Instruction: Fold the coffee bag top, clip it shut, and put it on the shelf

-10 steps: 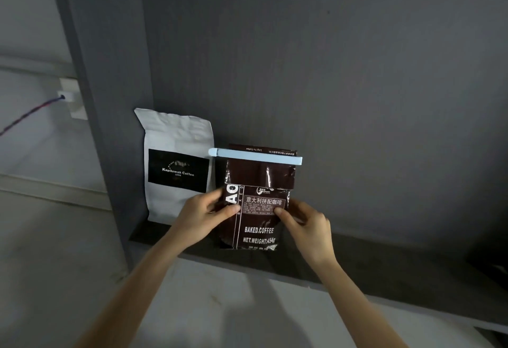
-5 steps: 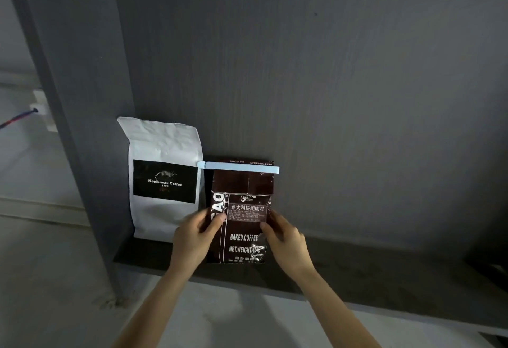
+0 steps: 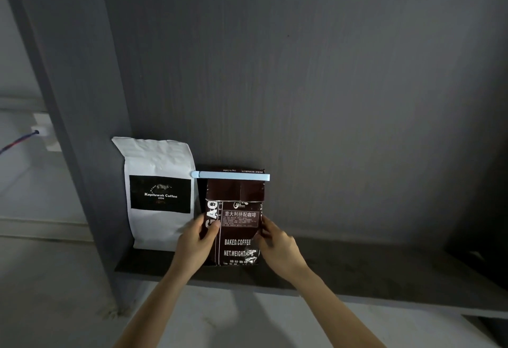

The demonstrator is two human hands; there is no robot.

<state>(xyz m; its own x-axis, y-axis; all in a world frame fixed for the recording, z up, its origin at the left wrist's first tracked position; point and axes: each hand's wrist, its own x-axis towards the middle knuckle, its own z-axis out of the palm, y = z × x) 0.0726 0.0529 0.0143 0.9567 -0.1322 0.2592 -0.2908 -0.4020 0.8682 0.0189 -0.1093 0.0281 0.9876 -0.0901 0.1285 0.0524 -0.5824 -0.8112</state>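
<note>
Head view. I have the brown bag (image 3: 233, 226) standing upright on the shelf (image 3: 357, 276), just right of the white bag (image 3: 158, 196) and close to the back panel (image 3: 302, 72). My left hand (image 3: 196, 246) cups its left edge, thumb pressed on the front face, the other fingers hidden behind. My right hand (image 3: 277, 246) grips the right edge, fingers curled round it; I cannot tell how tightly. I judge that the two-sided hold keeps the bag square and stops it tipping while its base settles.

The bag's long axis runs vertically, printed face towards me, folded top upward. The blue clip (image 3: 231, 175) lies horizontally across that fold, closed, its rounded end touching the white bag. Folding and clipping appear complete; only release remains.
</note>
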